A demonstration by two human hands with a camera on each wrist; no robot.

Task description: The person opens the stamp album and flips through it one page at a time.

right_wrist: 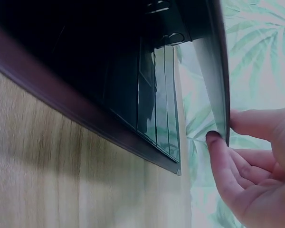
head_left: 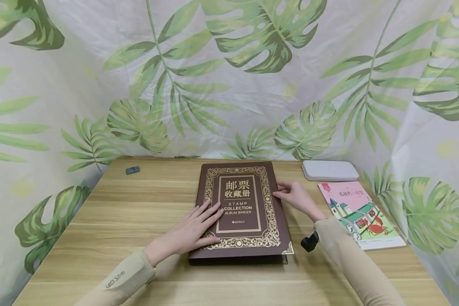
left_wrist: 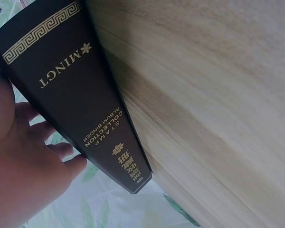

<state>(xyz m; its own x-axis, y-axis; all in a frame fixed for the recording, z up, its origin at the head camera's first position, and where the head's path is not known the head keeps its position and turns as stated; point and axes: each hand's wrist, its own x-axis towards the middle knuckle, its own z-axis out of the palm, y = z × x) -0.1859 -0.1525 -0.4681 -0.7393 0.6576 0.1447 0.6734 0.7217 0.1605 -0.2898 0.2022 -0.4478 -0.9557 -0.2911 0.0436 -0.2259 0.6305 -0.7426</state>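
A dark brown stamp album [head_left: 239, 238] with gold lettering and an ornate border lies in the middle of the table. My left hand [head_left: 187, 227] rests on the left part of its front cover, fingers spread. The left wrist view shows the album's spine [left_wrist: 80, 90] beside that hand. At the album's right edge, my right hand [head_left: 296, 199] pinches the cover [right_wrist: 223, 76] between thumb and finger. The cover stands a little apart from the pages. Inside, in the right wrist view, metal rings and dark pages with clear pockets [right_wrist: 147, 104] are visible.
To the right lies a pink and green picture book [head_left: 367, 216] with a red crab. Behind it is a white case [head_left: 330, 170]. A small dark grey object [head_left: 132, 170] sits at the table's back left. A leaf-patterned cloth [head_left: 191, 85] hangs behind the table [head_left: 111, 221].
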